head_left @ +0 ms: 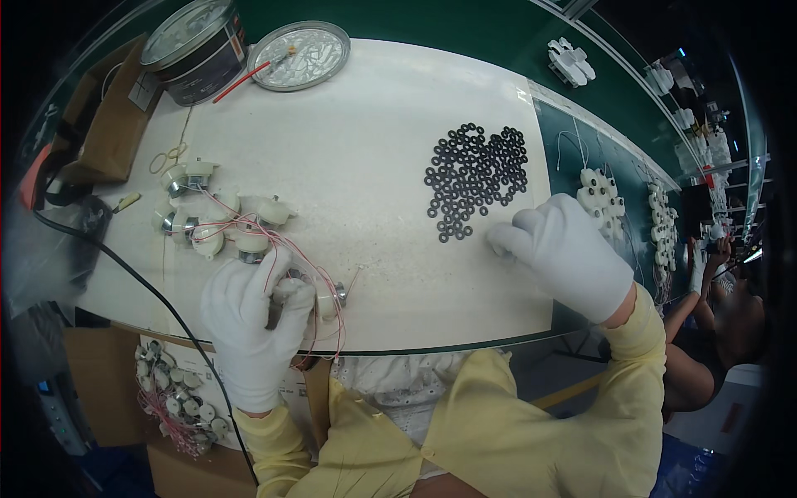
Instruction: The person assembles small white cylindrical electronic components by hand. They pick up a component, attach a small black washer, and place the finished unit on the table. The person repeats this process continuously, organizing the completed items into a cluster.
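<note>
My left hand [261, 319], in a white glove, is closed at the near left of the table. Its fingers curl round a small wired motor, mostly hidden by the glove. Pink and white wires [311, 266] run over and beside these fingers. Just right of them lies another cream motor [329, 304] with a metal end. Several more such motors [207, 241] are grouped beyond the hand. My right hand [569, 253], also gloved, is closed just right of a spread of small black rings [477, 170]. Whatever its fingertips pinch, if anything, is hidden.
At the far left stand a large tin [199, 58], a round lid [303, 62] with a red-handled brush [241, 81], and a cardboard box [108, 124]. Scissors [168, 158] lie nearby. A black cable [141, 278] crosses the left side. White assemblies [599, 199] sit right.
</note>
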`<state>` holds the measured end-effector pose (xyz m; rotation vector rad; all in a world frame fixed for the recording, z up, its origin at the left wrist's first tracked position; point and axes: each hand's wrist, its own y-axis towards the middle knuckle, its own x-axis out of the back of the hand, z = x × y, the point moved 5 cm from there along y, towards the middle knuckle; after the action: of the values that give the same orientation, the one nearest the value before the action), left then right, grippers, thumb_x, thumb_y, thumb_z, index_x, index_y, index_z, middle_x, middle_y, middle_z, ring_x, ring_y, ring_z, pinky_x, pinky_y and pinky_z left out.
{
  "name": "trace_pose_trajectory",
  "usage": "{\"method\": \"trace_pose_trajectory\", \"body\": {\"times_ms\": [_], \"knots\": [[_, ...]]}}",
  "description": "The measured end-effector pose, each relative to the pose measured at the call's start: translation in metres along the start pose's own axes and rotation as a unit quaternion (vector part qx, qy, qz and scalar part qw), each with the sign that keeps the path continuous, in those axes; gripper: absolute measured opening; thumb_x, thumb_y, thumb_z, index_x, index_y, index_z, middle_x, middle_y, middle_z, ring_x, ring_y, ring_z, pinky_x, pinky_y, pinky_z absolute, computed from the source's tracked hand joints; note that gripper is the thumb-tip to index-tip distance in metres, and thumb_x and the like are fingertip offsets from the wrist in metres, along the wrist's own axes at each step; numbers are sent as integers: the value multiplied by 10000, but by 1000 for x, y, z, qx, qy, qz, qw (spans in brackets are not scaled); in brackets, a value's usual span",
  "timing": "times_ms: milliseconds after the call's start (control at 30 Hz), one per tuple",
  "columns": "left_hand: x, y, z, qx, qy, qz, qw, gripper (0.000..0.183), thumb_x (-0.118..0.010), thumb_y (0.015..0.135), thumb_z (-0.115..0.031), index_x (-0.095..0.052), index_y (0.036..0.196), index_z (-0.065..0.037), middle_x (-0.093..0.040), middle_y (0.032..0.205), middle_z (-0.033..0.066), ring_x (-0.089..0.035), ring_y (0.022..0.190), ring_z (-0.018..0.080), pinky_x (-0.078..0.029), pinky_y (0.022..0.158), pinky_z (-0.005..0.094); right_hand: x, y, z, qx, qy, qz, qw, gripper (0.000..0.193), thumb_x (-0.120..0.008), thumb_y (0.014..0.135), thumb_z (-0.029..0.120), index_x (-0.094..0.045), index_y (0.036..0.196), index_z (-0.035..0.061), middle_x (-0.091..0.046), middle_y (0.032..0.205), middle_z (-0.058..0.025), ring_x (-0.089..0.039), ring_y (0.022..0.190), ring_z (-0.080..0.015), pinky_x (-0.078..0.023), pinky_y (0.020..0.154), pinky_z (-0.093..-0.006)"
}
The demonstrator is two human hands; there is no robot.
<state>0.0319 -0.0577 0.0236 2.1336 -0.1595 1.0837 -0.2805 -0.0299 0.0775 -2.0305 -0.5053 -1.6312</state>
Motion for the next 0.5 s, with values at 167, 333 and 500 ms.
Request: {"method": "trace_pose_trajectory", "body": {"times_ms": [167, 333, 500], "knots": [[-2, -1, 2, -12, -2, -23, 1000, 530, -838, 834, -150, -650, 1326, -90, -601, 823, -4, -562, 709, 240, -441, 688, 416, -6, -5, -2, -28, 52, -7, 998, 181, -685, 858, 157, -660, 1036, 141, -556, 756, -29, -575, 652, -239, -445, 667, -376], [-2, 1, 0, -15, -10, -25, 1000, 502, -823, 858, -158, -657, 1328, -95, -604, 825, 1, -566, 707, 243, -444, 692, 414, -13, -34, -4, -73, -120, -103, 985, 249, -693, 861, 185, -651, 1105, 161, -559, 868, -21, -596, 784, -219, -437, 723, -376], [-3, -3, 0, 1, -1, -19, 1000, 463, -812, 876, -161, -679, 1313, -86, -602, 844, 18, -573, 747, 248, -457, 724, 415, -8, -79, 15, -50, 9, 19, 999, 293, -692, 821, 138, -673, 1112, 169, -616, 953, -19, -615, 821, -210, -440, 735, -379]]}}
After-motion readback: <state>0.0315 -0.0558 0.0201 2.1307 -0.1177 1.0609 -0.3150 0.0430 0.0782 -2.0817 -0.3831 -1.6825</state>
